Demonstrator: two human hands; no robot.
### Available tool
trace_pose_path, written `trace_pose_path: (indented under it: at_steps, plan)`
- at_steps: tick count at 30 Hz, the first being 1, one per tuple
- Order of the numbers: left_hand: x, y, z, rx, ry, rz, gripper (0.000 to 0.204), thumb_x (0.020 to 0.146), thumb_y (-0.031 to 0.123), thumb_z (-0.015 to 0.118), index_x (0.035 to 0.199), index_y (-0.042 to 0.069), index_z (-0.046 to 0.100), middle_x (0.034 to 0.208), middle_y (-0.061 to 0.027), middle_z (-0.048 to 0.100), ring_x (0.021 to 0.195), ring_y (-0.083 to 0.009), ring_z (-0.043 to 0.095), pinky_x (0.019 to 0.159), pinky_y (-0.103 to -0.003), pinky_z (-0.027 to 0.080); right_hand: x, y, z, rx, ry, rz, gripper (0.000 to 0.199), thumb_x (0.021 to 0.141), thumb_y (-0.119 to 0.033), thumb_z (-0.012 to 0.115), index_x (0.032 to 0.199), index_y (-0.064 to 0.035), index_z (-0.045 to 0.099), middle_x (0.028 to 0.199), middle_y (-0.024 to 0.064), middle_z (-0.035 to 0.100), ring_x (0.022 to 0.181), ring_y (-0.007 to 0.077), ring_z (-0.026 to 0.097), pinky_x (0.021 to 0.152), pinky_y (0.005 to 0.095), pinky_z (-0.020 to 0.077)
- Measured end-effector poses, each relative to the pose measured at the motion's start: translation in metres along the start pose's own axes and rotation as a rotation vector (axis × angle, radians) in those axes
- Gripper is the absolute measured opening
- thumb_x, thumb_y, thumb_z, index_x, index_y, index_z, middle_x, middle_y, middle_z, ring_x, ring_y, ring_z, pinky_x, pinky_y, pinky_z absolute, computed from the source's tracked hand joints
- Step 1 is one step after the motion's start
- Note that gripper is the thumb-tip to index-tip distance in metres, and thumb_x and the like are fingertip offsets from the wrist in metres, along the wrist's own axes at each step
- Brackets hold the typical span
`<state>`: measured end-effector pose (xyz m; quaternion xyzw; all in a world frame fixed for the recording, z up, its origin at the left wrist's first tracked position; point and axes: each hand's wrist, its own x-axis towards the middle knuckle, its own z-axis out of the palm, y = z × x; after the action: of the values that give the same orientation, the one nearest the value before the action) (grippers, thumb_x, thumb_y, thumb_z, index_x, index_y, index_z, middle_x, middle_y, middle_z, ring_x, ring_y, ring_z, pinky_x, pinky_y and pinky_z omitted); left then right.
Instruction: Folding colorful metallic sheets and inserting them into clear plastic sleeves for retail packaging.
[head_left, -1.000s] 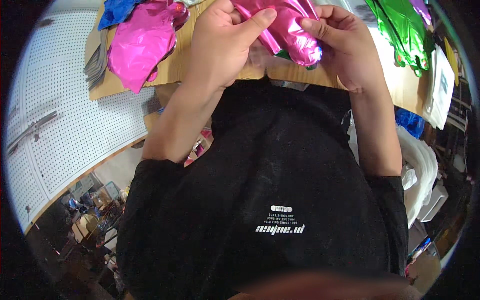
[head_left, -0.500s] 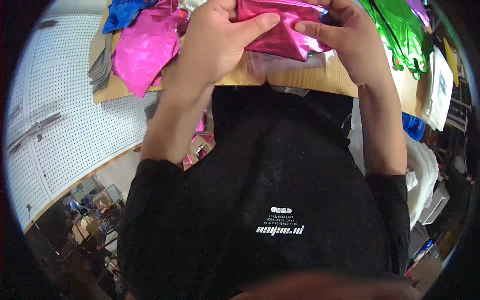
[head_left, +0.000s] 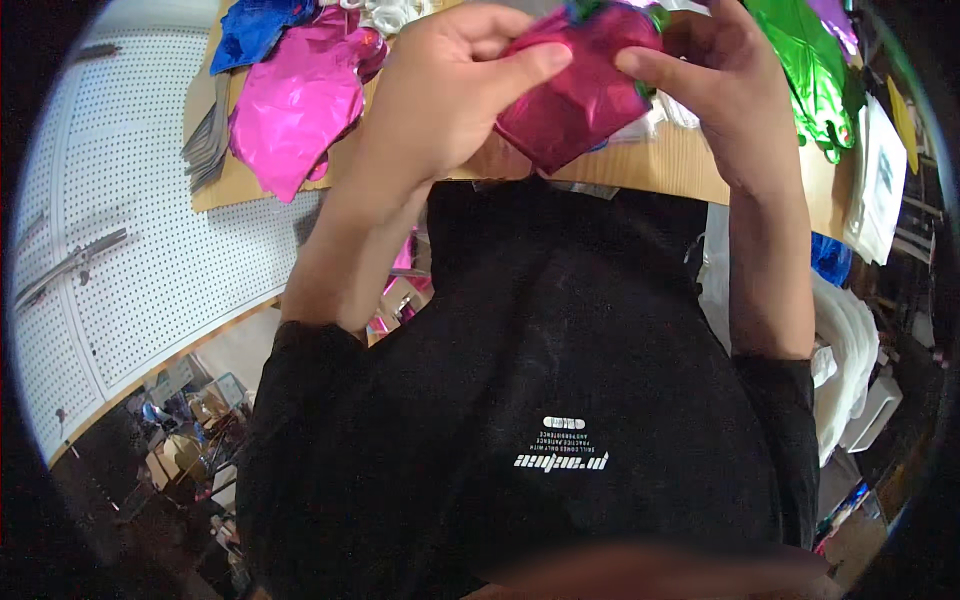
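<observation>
Between my two hands, above the near edge of the table, is a shiny magenta folded foil balloon (head_left: 590,100), tilted with one corner pointing down toward me. My left hand (head_left: 450,90) pinches its left side, thumb on top. On the right side, my right hand (head_left: 735,95) grips it the same way, thumb pressed on the foil and fingers behind. Green and blue bits show along its upper edge. Clear plastic lies partly hidden behind it.
On the wooden table (head_left: 680,165), flat pink foil balloons (head_left: 295,110) and a blue one (head_left: 255,35) lie to the left, beside stacked cardboard (head_left: 207,135). Green foil balloons (head_left: 800,70) and white packets (head_left: 880,180) are at the right. A white perforated board (head_left: 150,200) stands at far left.
The magenta foil has turned from nearly level to a slant, with its corner lower and nearer to me. Both hands have shifted slightly and keep their grip.
</observation>
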<state>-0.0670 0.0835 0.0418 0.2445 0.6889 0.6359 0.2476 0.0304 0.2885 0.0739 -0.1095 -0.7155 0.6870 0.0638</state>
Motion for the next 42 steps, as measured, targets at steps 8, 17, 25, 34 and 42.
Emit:
trace_pose_path:
  at_steps: [8,17,25,34,42]
  plan:
    - [-0.010,-0.027,0.012,-0.385,0.108,0.094,0.015,0.098,0.012,0.073,0.106,-0.001,0.069,0.092,-0.0070,0.075,0.078,-0.0074,0.070,0.071,-0.021,0.056,-0.015,0.050,0.006,0.339,-0.101,0.002,0.038,0.089,-0.001,0.079,0.124,-0.0022,0.063,0.109,0.0067,0.072,0.096,0.0144,0.071,0.085,0.0268,0.0579]
    - [-0.005,-0.011,0.000,-0.187,-0.120,0.042,0.020,0.101,0.012,0.068,0.116,-0.002,0.070,0.090,-0.0045,0.075,0.075,-0.0052,0.067,0.068,-0.020,0.054,-0.011,0.054,-0.005,0.521,-0.177,0.090,0.020,0.092,0.003,0.073,0.111,-0.0021,0.068,0.104,0.0086,0.075,0.096,0.0151,0.073,0.089,0.0304,0.0589]
    - [-0.012,-0.006,0.005,-0.182,-0.078,0.019,0.013,0.097,0.005,0.069,0.109,0.001,0.071,0.082,0.0065,0.067,0.066,0.0026,0.051,0.058,-0.016,0.035,-0.018,0.057,-0.002,0.660,-0.080,0.132,0.017,0.090,0.005,0.074,0.107,0.0041,0.069,0.100,0.0124,0.075,0.089,0.0194,0.074,0.084,0.0313,0.0603]
    - [-0.013,-0.029,-0.014,-0.175,-0.056,0.065,0.024,0.095,-0.005,0.063,0.118,0.000,0.070,0.098,-0.0042,0.074,0.078,-0.0046,0.064,0.068,-0.018,0.048,-0.021,0.064,-0.005,0.608,-0.134,0.055,0.019,0.093,0.006,0.070,0.111,0.0008,0.072,0.101,0.0091,0.076,0.090,0.0173,0.073,0.084,0.0286,0.0591]
    - [-0.018,-0.009,-0.007,-0.079,-0.139,0.156,0.025,0.092,-0.010,0.055,0.098,-0.001,0.078,0.093,-0.0050,0.076,0.081,-0.0075,0.067,0.074,-0.022,0.054,-0.024,0.064,-0.010,0.276,-0.141,-0.185,0.011,0.095,0.006,0.067,0.100,0.0005,0.074,0.099,0.0054,0.075,0.089,0.0114,0.069,0.082,0.0243,0.0552]
